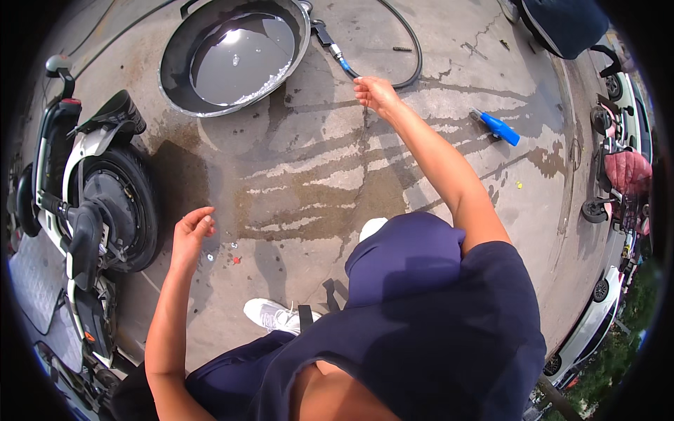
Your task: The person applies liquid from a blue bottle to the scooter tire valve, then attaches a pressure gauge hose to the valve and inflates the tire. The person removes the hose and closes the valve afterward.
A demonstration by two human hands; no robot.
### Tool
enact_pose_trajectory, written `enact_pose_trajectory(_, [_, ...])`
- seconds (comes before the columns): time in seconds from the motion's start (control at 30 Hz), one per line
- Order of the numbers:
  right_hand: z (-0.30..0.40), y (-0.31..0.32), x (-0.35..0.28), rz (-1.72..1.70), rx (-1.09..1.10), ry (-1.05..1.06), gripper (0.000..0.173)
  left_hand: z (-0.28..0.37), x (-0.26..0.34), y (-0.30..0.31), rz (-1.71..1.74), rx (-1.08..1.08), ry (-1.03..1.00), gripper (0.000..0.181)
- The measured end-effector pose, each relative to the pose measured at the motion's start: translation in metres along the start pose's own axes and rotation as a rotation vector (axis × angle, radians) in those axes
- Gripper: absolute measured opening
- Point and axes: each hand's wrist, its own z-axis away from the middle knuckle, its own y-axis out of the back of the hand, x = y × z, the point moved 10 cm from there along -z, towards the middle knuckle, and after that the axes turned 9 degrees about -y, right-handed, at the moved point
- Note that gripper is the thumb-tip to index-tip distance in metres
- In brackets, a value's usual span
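My right hand point(375, 96) reaches forward over the wet concrete, beside a black air hose point(416, 52) that ends in an air-gun-like fitting point(324, 36). Its fingers are loosely curled, and whether they touch the hose cannot be told. My left hand point(194, 231) hangs with bent fingers near the rear wheel point(142, 210) of a white electric scooter point(71, 173), holding nothing visible. A black tub point(179, 79) of water stands ahead of me. At the right, a blue-handled tool point(500, 129) lies on the ground.
Small caps or bits, one red point(236, 260), lie near my white shoe point(271, 314). A spring-like piece point(402, 49) lies inside the hose loop. A dark seat-like object point(566, 26) stands at the upper right. Parked scooters point(629, 173) and a white car point(592, 326) are farther right.
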Motion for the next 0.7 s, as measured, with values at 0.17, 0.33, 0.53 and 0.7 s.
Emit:
enact_pose_trajectory(0.17, [-0.071,-0.005,-0.094,0.959,0.483,0.459,0.050,0.005,-0.022,-0.017,0.012,-0.065,0.162,0.022])
enact_pose_trajectory(0.33, [-0.089,-0.051,-0.114,1.138,0.647,0.454,0.065,0.012,-0.040,-0.017,0.120,0.013,0.241,0.029])
enact_pose_trajectory(0.53, [-0.122,-0.036,-0.104,1.198,0.640,0.564,0.043,-0.095,-0.003,-0.054,0.750,0.147,0.180,0.054])
enact_pose_trajectory(0.7, [-0.121,-0.016,-0.116,1.124,0.688,0.599,0.042,-0.179,0.038,-0.076,0.991,0.209,0.044,0.058])
